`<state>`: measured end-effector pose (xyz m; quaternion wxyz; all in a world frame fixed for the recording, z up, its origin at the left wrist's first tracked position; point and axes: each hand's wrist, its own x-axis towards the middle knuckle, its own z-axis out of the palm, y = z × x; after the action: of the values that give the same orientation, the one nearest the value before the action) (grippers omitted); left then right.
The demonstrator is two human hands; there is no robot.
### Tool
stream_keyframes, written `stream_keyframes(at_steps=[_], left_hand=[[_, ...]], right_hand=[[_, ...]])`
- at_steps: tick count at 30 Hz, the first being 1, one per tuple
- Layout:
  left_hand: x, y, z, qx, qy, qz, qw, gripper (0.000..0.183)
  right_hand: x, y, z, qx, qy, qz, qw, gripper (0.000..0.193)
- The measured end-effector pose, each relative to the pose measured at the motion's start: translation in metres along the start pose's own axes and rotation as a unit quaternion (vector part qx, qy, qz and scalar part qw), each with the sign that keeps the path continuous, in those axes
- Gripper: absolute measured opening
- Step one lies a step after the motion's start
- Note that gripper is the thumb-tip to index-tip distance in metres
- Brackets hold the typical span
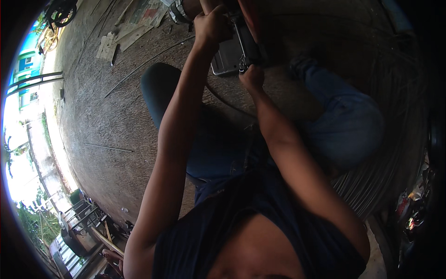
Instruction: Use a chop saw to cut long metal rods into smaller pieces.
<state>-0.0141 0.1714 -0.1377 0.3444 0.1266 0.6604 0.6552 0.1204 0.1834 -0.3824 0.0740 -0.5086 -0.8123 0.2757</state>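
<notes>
At the top of the head view, my left hand [213, 27] is closed round a pale rod-like piece [206, 5], whose far end runs out of the picture. Nearer to me, my right hand [252, 78] is closed at the near end of a floor machine with a dark flat base [226, 56]. A thin metal rod [240, 35] runs along that base and ends in a small metal fitting [242, 65] right beside my right fingers. What exactly those fingers grip is hidden by the hand. An orange-brown panel [251, 18] rises on the machine's right side.
My bent legs in jeans [344, 121] flank the machine. A cable [227, 101] curves from it across the rough floor. A long thin rod [148, 65] and a short rod [109, 148] lie at left, near flat scraps [108, 46]. Several thin bars [371, 186] lie at right.
</notes>
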Motion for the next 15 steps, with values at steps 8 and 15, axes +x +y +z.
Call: stream_keyframes(at_steps=[8, 15], left_hand=[[0.002, 0.002, -0.003, 0.007, -0.004, 0.067, 0.998, 0.022], [-0.009, 0.007, 0.007, -0.010, 0.074, 0.010, 0.997, 0.029]], right_hand=[[0.011, 0.016, -0.023, 0.190, -0.076, -0.019, 0.979, 0.039], [0.010, 0.013, 0.000, 0.157, 0.000, 0.052, 0.986, 0.041]])
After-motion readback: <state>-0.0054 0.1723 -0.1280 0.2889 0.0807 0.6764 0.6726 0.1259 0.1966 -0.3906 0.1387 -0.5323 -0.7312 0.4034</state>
